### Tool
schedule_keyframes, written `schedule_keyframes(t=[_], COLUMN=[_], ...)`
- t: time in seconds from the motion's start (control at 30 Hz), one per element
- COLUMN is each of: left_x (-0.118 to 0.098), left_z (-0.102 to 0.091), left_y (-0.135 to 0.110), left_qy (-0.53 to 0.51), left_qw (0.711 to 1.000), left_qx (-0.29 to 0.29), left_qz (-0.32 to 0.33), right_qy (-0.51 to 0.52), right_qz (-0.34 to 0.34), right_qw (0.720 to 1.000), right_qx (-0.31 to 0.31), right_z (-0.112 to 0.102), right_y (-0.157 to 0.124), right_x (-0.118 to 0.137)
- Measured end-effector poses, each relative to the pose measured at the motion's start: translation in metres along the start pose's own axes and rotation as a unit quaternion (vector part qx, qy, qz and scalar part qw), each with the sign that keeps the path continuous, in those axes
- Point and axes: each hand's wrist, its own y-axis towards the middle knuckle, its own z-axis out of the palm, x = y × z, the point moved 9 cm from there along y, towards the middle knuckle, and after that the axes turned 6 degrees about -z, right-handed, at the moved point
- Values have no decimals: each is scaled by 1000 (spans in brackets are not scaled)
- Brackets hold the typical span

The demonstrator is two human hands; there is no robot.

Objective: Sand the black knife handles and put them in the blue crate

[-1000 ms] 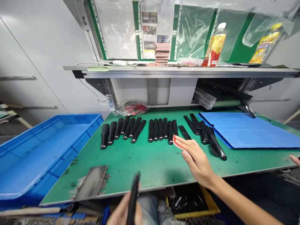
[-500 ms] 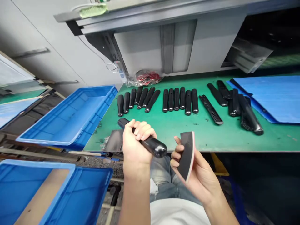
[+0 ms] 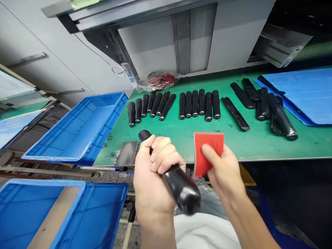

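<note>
My left hand (image 3: 155,176) is closed around a glossy black knife handle (image 3: 181,190), whose rounded end points toward me and whose other end sticks out past my fingers. My right hand (image 3: 223,169) pinches a curved sanding pad (image 3: 209,152) with its red face showing, close beside the handle but apart from it. Several more black handles (image 3: 186,104) lie side by side in rows on the green work mat (image 3: 255,147). A slotted black handle piece (image 3: 234,113) lies to their right.
A dark, worn abrasive sheet (image 3: 127,154) lies on the mat's near edge. A blue sheet (image 3: 298,95) covers the mat's right end, beside a heap of black pieces (image 3: 280,119). Blue crates (image 3: 77,135) (image 3: 103,188) stand to the left, and a plastic bag (image 3: 160,81) lies at the back.
The pad has turned from its black face to its red face. The handle has come closer to me, and my view has tilted down from the shelf toward the mat.
</note>
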Motion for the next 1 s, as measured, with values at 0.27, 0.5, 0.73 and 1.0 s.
schedule_keyframes(t=[0.27, 0.5, 0.73, 1.0], left_x=[-16, -17, -48, -40], left_z=[-6, -8, 9, 8], left_y=[1, -6, 1, 2], left_qy=[-28, -63, 160, 253], left_qw=[998, 997, 981, 963], left_qx=[-9, -9, 15, 2], left_qz=[47, 45, 107, 94], right_qy=[1, -6, -10, 0], right_qz=[-10, -55, -23, 6], right_qw=[1000, 998, 999, 999], right_qx=[26, -21, -42, -42], right_z=[10, -2, -16, -13], right_y=[17, 29, 22, 25], right_x=[2, 20, 8, -1])
